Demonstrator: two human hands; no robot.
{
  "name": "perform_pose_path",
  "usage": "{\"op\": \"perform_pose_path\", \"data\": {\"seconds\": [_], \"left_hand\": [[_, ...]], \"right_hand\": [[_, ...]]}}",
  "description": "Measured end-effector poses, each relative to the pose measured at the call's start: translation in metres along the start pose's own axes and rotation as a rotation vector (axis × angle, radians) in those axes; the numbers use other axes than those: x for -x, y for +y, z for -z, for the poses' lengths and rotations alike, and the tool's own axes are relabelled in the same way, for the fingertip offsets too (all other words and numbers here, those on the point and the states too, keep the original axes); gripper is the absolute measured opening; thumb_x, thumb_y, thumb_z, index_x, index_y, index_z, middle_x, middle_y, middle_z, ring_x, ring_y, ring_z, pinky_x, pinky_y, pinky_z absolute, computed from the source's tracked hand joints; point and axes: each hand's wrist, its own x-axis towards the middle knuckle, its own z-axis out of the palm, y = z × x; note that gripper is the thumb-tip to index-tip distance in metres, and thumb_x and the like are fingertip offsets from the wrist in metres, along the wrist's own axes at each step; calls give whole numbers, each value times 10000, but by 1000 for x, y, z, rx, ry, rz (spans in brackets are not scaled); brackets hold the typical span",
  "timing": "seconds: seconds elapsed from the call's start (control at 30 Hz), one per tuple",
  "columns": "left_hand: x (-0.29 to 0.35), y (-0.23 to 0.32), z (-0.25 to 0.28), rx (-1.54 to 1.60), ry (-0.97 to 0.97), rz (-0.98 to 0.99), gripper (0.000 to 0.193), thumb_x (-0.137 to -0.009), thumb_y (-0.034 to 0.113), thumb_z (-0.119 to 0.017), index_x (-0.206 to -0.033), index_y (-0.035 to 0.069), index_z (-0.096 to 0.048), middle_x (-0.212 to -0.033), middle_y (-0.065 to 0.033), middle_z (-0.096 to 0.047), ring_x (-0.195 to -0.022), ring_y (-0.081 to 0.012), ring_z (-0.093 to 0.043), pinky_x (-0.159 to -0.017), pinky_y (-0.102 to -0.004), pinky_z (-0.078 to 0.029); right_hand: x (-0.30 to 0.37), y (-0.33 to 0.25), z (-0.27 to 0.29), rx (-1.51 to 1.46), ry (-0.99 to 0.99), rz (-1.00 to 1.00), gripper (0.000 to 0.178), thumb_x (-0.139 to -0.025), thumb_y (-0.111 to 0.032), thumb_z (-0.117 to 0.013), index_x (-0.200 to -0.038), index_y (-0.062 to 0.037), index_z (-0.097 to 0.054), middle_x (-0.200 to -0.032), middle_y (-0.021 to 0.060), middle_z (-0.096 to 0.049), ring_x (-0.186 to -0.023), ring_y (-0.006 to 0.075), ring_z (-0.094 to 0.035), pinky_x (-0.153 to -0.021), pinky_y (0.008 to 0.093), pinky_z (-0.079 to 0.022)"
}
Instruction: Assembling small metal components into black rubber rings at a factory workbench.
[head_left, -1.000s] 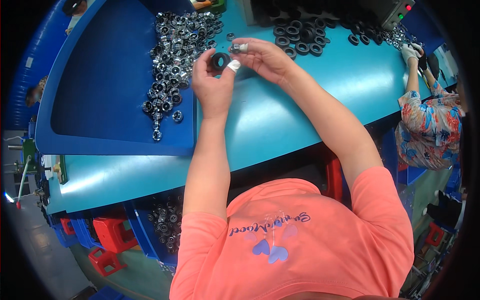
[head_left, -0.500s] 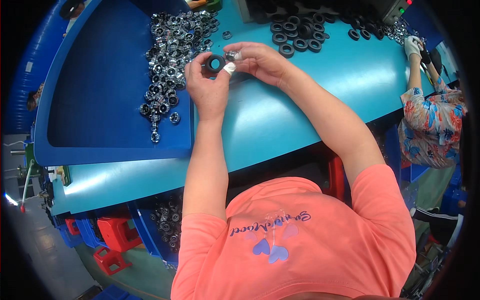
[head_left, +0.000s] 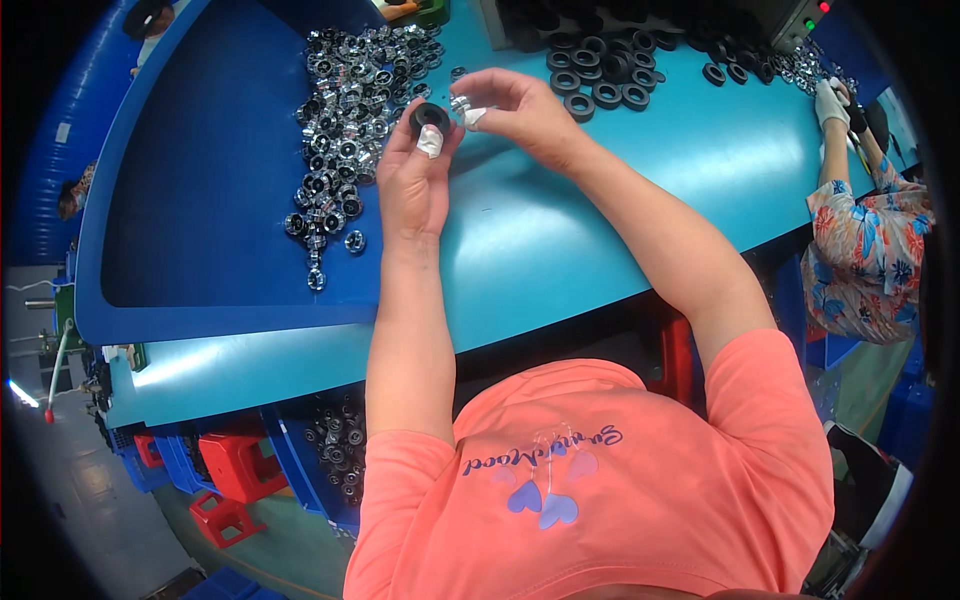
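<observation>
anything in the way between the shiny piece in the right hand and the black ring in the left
Nothing visible stands between the shiny piece in the right hand and the black ring in the left hand; they are close together. The white covering on the left thumb overlaps the ring's near edge.

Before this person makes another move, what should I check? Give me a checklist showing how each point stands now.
1. Left hand has hold of the black ring: ok.
2. Right hand has hold of the small shiny part: ok.
3. White wraps on both thumbs: ok.
4. Ring and shiny part clear of each other: cannot tell, they are too close together.
5. Underside of the ring undamaged: cannot tell, it is hidden.
6. Co-worker's gloved hand away from these hands: ok, far right.
</observation>
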Motion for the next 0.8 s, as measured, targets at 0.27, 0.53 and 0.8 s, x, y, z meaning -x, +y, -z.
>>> {"op": "perform_pose_path", "data": {"seconds": [0.27, 0.53, 0.8], "left_hand": [[4, 0, -7, -50, -49, -3, 454, -955, 48, -650, -1389, -2, -529, -1270, -92, -628, -1194, -196, -584, -1099, -392, -459], [5, 0, -10, -23, -91, 47, 467, -976, 60, -608, -1421, -19, -487, -1315, -113, -595, -1209, -205, -579, -1095, -383, -451], [4, -8, -9, -337, -17, -42, 383, -1022, 129, -557, -1377, -7, -508, -1224, -91, -617, -1051, -174, -617, -917, -335, -527]], "right_hand": [[2, -8, -4, 286, 21, 258, 319, -800, -156, -789, -1101, -76, -720, -1004, 30, -699, -883, 141, -681, -826, 280, -561], [9, -17, -11, 507, 63, 448, 304, -762, -67, -785, -1059, -111, -735, -985, 28, -665, -887, 172, -669, -796, 290, -557], [10, -13, -14, 592, 28, 408, 322, -772, -88, -775, -1090, -119, -735, -983, 33, -658, -942, 183, -643, -823, 316, -542]]}}
